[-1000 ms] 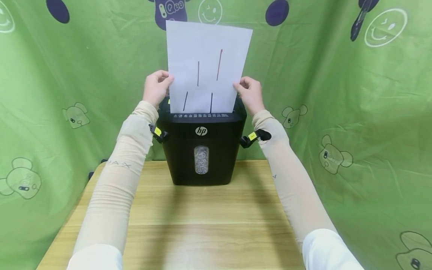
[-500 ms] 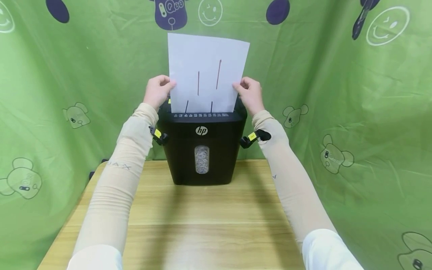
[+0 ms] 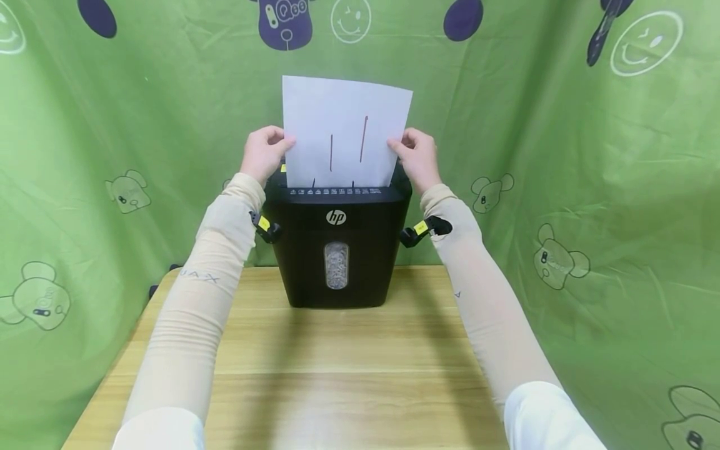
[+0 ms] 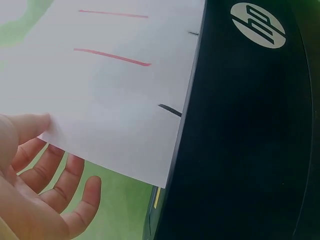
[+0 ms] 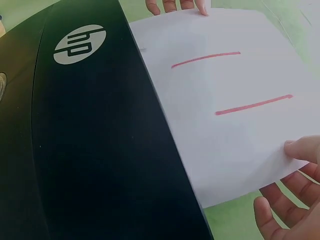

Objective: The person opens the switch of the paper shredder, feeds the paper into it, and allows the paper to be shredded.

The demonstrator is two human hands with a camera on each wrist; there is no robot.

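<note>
A white sheet of paper [image 3: 347, 112] stands upright with its lower end inside the top slot of a black HP paper shredder [image 3: 337, 250]. Two red lines show on the sheet, and the short tops of two black lines peek out just above the slot. My left hand [image 3: 263, 153] pinches the sheet's left edge between thumb and fingers, thumb on the near face. On the opposite edge my right hand [image 3: 417, 157] pinches it the same way. In the right wrist view the thumb [image 5: 302, 149] lies on the paper with the fingers behind.
The shredder stands at the far side of a wooden table [image 3: 337, 362], and its small window [image 3: 337, 266] shows shredded paper. A green printed curtain [image 3: 185, 94] hangs behind and at both sides. Wrist cameras [image 3: 267, 228] sit beside the shredder's sides.
The paper has moved down into the shredder, its top edge lower and the black lines mostly gone into the slot. My left hand has shifted slightly down; the right hand has hardly moved.
</note>
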